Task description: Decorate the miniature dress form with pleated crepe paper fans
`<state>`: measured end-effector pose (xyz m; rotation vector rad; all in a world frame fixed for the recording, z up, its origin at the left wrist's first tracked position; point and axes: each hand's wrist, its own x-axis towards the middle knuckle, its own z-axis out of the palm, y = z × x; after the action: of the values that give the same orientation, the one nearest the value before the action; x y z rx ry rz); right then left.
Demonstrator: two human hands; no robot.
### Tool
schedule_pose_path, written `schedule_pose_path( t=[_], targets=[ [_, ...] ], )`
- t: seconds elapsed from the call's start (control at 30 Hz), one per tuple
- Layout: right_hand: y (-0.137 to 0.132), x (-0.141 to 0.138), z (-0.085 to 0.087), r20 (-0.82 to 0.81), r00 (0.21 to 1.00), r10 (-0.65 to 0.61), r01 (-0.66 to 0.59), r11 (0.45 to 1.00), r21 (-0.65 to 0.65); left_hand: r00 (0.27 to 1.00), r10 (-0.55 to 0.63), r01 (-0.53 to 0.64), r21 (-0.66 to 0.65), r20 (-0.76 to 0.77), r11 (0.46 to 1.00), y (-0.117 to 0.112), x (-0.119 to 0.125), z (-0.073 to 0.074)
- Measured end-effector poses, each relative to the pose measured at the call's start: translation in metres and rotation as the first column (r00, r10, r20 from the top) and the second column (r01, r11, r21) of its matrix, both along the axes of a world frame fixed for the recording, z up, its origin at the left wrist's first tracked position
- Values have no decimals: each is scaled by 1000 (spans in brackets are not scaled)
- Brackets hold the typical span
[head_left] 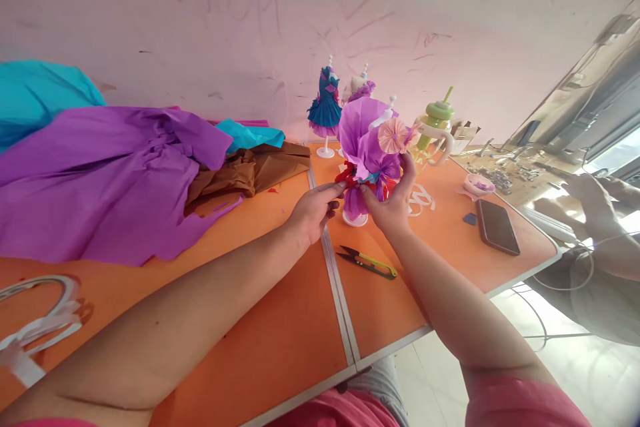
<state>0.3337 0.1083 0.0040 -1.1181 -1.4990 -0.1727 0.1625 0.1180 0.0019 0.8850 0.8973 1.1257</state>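
A small dress form in a purple paper dress (364, 130) stands in front of me on a round white base (355, 219). A pink pleated paper rosette (393, 136) sits on its upper right side. Red trim (346, 175) and a bit of blue show around its waist. My left hand (316, 209) pinches the red trim at the left side of the waist, thumb and forefinger together. My right hand (394, 203) is closed around the right side of the dress, thumb at the front of the waist. Its other fingers are partly hidden behind the paper.
Yellow-handled thread snips (369, 263) lie just below the form. Behind it stand a blue-dressed form (325, 103), another form (359, 85) and a green-lidded cup (436, 125). A phone (499, 227) lies right; purple paper (100, 180) spreads left. Another person's arm (597, 213) is at far right.
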Motion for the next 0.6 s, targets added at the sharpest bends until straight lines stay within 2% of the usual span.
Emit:
schedule_pose_path(
  t=[0.13, 0.27, 0.43, 0.6],
  targets=[
    [0, -1, 0, 19, 1000, -10, 10, 999, 34, 999, 18, -16, 44, -30, 999, -4, -1, 5],
    [-4, -4, 3, 85, 993, -79, 74, 995, 61, 999, 32, -30, 53, -38, 998, -13, 1, 8],
    [-7, -6, 6, 142, 977, -162, 154, 986, 66, 999, 29, -28, -32, 27, 999, -28, 8, 9],
    [-12, -10, 8, 131, 980, -148, 148, 989, 14, 995, -10, 21, -107, 95, 994, -31, 18, 4]
  ],
)
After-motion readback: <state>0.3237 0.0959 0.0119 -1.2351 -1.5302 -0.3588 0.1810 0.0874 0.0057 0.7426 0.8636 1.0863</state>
